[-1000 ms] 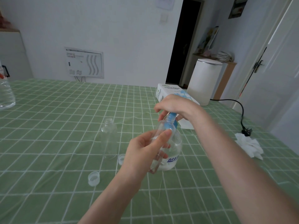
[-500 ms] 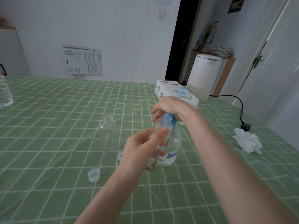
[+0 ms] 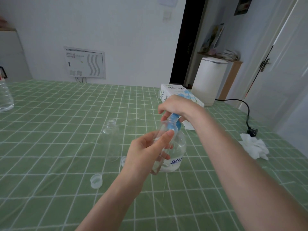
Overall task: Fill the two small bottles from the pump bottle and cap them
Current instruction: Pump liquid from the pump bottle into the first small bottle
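Note:
My left hand [image 3: 146,152] grips a small clear bottle [image 3: 164,130], tilted with its open neck up against the blue pump head. My right hand [image 3: 176,107] is curled over the top of the pump bottle [image 3: 177,154], a clear bottle with a blue collar and blue lettering that stands on the table. A second small clear bottle [image 3: 111,140] stands upright and uncapped to the left. One clear cap [image 3: 96,180] lies in front of it. Another cap [image 3: 123,161] peeks out beside my left hand.
The table wears a green checked cloth [image 3: 58,130]. A tissue box [image 3: 176,94] and a white kettle [image 3: 210,82] with a black cord [image 3: 246,110] stand at the back right. A crumpled tissue [image 3: 255,147] lies at the right. A large clear bottle [image 3: 5,97] stands far left.
Both hands and the bottles keep their places; the view has tilted down slightly. My right hand stays on the pump head.

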A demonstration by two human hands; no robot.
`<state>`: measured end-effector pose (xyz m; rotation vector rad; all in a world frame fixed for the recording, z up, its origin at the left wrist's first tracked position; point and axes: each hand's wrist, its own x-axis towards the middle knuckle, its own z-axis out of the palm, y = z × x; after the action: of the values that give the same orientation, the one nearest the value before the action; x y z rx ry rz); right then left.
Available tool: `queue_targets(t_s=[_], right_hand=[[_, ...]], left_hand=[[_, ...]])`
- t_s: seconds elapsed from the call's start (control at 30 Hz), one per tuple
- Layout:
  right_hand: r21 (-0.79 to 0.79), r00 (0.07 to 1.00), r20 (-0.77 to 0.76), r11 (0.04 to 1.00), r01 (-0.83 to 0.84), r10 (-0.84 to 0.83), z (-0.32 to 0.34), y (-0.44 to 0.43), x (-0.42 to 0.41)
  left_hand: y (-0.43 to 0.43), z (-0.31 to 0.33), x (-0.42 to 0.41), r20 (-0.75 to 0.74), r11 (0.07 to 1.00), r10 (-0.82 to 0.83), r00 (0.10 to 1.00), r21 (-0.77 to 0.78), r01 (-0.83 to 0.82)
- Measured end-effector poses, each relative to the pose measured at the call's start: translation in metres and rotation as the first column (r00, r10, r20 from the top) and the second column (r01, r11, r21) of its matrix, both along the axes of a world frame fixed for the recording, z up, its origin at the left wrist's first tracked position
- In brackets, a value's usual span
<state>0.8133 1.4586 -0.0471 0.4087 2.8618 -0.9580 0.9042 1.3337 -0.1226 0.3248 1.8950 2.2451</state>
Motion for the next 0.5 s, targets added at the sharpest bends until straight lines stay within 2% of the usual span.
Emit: queue_targets(t_s=[0.33, 0.5], right_hand=[[-0.051, 0.999, 0.038, 0.999, 0.018, -0.016, -0.014, 0.001, -0.006], [-0.028, 1.0, 0.012, 1.0, -0.007, 0.007, -0.013, 0.003, -0.007]], left_hand=[[-0.001, -0.004, 0.0, 0.017, 1.0, 0.001, 1.0, -0.012, -0.001], [-0.002, -0.004, 0.0, 0.018, 1.0, -0.003, 1.0, -0.012, 0.003]])
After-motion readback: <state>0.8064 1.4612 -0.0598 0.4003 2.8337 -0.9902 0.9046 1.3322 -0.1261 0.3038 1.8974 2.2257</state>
